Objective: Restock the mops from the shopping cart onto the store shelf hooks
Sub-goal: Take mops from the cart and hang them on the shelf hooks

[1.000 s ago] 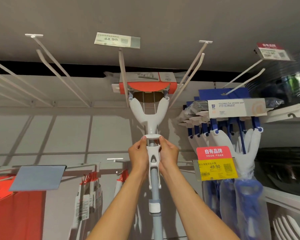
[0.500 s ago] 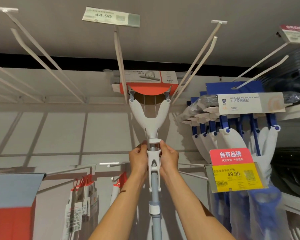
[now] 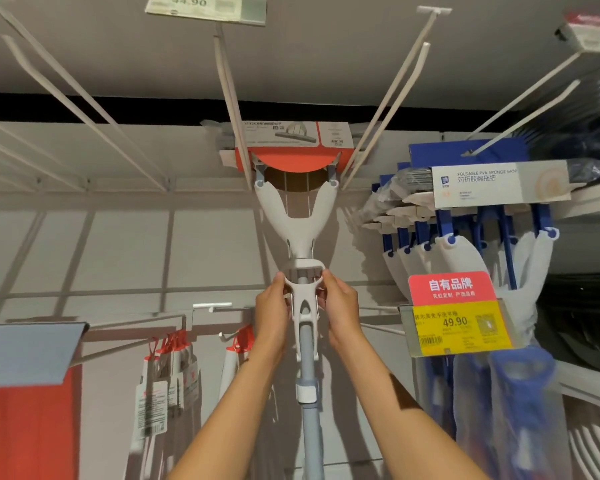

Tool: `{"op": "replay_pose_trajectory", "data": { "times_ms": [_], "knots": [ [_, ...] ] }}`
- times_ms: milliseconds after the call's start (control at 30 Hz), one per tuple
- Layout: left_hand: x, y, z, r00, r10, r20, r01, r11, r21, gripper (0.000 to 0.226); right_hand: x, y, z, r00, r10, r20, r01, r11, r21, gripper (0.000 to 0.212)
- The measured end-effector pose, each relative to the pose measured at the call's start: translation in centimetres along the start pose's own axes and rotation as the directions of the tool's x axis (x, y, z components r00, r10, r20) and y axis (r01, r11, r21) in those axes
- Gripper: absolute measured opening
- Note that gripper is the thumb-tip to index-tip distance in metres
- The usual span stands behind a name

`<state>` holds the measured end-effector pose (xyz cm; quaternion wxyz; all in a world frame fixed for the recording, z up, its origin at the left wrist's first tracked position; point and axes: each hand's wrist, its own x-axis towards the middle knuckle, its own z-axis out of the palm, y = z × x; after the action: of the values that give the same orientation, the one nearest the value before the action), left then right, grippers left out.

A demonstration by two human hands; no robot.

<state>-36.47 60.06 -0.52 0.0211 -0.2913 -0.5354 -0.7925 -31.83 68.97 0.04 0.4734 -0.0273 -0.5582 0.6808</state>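
The mop (image 3: 297, 216) runs out of view at six o'clock, its grey pole cut by the bottom edge. Both forearms leave the same edge, so nothing above the elbows shows. The mop's head sits behind its red-and-white card sleeve (image 3: 293, 142), so where it meets the hook (image 3: 231, 98) cannot be told. At twelve o'clock the price tag (image 3: 205, 6) is clipped by the top edge, and its small print is blurred. At one o'clock another tag (image 3: 594, 32) is smeared and unreadable.
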Motion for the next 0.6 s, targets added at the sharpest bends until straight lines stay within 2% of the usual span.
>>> {"op": "replay_pose_trajectory", "data": {
  "times_ms": [133, 233, 367, 467, 600],
  "knots": [
    [-2.1, 0.5, -0.1, 0.998, -0.002, 0.059, 0.004, 1.000, -0.027, 0.039, -1.9, 0.2, -1.0, 0.994, -0.089, 0.071, 0.093, 0.994, -0.058, 0.027],
    [-4.1, 0.9, -0.3, 0.996, 0.008, 0.090, -0.006, 1.000, -0.023, 0.039, -3.7, -0.3, -1.5, 0.987, -0.098, 0.127, 0.106, 0.992, -0.062, 0.026],
    [-6.8, 0.7, -0.7, 0.997, -0.034, 0.070, 0.033, 0.999, 0.015, 0.041, -5.8, 0.0, -2.8, 0.989, -0.001, 0.149, 0.009, 0.999, -0.054, 0.023],
    [-9.0, 0.1, -1.2, 0.996, -0.067, 0.060, 0.065, 0.997, 0.035, 0.053, -7.6, 1.1, -4.2, 0.981, 0.064, 0.183, -0.052, 0.996, -0.068, 0.036],
    [-11.7, -0.6, -1.7, 0.994, -0.084, 0.069, 0.074, 0.989, 0.131, 0.058, -9.5, 1.9, -5.9, 0.980, 0.129, 0.151, -0.114, 0.988, -0.107, 0.044]
  ]
}}
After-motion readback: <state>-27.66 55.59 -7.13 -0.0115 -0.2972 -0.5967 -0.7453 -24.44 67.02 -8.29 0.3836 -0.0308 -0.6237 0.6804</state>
